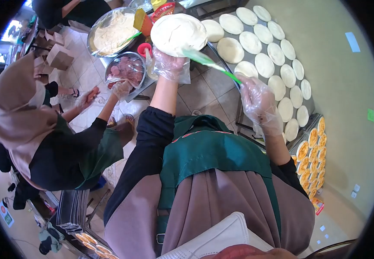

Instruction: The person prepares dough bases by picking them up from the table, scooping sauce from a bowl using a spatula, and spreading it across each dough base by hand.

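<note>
The fingers of your right hand (259, 102) pinch the green spatula (213, 65) by its handle; its long axis slants across the view, blade pointing up-left over the edge of the white dough round (178, 34). Your left hand (169, 64) supports that round, its fingers too hidden to tell whether they're spread.

Shines as thin, clear, wrinkled plastic on the gloves (258, 101). Looks like smooth, glossy green plastic on the spatula handle (230, 75). Shows soft, matt and faintly ridged across the white topping (178, 32). Gleams as bare metal at the bowl (90, 41) rim, as creased plastic on the clear film (128, 69). Hangs as matt, folded cloth in the green apron (213, 151) and headscarf (217, 194). Glints as smooth tile on the floor (217, 84); stays dull as cardboard on the box (59, 57).
</note>
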### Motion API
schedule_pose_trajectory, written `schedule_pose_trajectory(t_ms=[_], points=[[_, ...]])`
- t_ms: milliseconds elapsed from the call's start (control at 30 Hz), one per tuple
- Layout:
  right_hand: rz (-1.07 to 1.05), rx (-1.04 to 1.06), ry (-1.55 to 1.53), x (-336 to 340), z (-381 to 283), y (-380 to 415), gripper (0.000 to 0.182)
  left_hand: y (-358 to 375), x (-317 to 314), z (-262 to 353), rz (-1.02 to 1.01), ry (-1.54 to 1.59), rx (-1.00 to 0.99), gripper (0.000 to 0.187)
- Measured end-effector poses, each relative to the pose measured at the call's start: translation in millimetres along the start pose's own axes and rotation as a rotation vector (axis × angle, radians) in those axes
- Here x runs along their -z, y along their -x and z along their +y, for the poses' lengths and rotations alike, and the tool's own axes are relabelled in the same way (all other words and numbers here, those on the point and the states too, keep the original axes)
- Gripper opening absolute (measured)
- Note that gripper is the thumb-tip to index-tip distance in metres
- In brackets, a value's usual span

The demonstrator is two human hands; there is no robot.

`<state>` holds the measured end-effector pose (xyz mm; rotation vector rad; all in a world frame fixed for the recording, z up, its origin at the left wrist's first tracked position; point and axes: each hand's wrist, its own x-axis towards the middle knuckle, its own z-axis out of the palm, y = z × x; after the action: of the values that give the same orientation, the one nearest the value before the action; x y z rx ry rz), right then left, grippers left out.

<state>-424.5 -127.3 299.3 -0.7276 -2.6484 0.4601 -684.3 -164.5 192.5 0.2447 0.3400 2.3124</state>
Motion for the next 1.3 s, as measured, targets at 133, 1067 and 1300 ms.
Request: schedule_pose_trajectory(t_ms=[133,1067,1300], points=[[0.043,-0.071,-0.039,13.8,2.0,3.5,0.023,3.5,8.4,-16.9,-0.243,-0.595,-0.389,0.051],[0.124,-0.34,-0.235,-10.8,-77.2,-10.0,0.023,-45.0,26.3,-24.1,-0.113,-0.1,0.046,0.05],[0.337,-0.423,0.082,-5.7,-66.9,-11.2,0.022,-48.8,18.0,-23.9,-0.325,-0.172,0.009,0.048]])
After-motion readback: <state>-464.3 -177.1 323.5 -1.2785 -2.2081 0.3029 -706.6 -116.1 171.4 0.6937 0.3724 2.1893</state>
